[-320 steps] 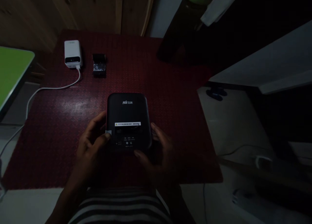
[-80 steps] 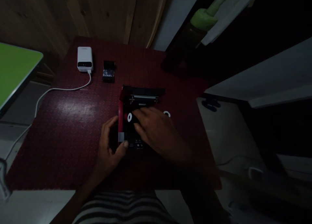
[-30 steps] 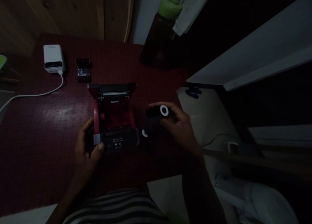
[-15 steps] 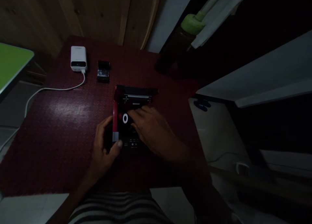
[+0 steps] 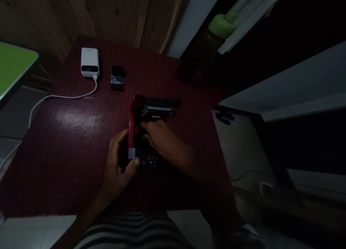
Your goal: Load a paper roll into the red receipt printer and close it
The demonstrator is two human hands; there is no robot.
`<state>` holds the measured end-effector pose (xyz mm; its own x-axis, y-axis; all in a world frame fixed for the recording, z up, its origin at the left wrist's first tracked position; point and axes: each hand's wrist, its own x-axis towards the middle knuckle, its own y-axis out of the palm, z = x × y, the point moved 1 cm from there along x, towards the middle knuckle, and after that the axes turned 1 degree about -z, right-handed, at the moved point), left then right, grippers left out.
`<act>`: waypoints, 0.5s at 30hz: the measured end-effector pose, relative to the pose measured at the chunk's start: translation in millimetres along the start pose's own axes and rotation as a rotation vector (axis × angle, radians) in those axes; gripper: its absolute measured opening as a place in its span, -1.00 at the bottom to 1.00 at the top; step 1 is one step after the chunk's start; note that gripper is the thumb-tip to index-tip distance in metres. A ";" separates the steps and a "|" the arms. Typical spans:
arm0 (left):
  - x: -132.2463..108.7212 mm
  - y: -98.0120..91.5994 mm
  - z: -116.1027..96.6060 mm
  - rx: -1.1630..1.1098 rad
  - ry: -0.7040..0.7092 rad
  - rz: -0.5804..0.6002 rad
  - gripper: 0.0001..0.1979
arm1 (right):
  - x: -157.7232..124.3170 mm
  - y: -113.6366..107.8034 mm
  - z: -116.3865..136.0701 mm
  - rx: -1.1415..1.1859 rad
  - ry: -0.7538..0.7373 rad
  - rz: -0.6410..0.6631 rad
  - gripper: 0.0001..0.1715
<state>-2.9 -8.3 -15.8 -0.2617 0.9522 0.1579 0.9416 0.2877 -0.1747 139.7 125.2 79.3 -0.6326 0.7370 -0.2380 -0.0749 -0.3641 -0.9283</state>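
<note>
A red-and-black machine that looks like a small label printer [image 5: 131,130] stands on the dark red table with its lid [image 5: 162,102] tilted up at the back. My left hand [image 5: 116,169] grips its left front corner, thumb on the front panel and fingers along the side. My right hand [image 5: 164,137] is down inside the open compartment, fingers bent and pinched together. Whatever they hold is hidden by the hand and the darkness. Small buttons [image 5: 152,162] show on the front panel.
Behind the machine lie a white power bank [image 5: 90,61] with a cable [image 5: 62,96] and a small black roll-like piece [image 5: 118,78]. A green-capped bottle [image 5: 222,26] stands at the back right. A green board [image 5: 16,65] juts in at left.
A white ring seen in the compartment half a second ago is out of sight. My right hand has shifted slightly within the machine. The view has moved a little.
</note>
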 end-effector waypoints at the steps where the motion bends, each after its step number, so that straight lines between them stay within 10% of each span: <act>1: 0.3 0.0 0.4 0.003 0.003 -0.003 -0.32 | -0.7 2.7 -1.6 0.013 -0.008 -0.021 -0.72; 10: 2.1 -1.8 -1.9 0.023 0.023 -0.003 -0.33 | -26.2 4.8 -24.3 0.245 -0.223 -0.184 -0.34; 15: 0.6 -7.3 -10.3 0.026 -0.024 0.018 -0.32 | -54.3 -4.7 -25.5 0.344 -0.369 -0.234 -0.54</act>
<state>-7.7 -10.9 -4.5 -0.2501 0.9593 0.1312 0.9405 0.2729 -0.2025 194.1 101.4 89.3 -0.7923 0.5947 0.1361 -0.4538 -0.4254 -0.7830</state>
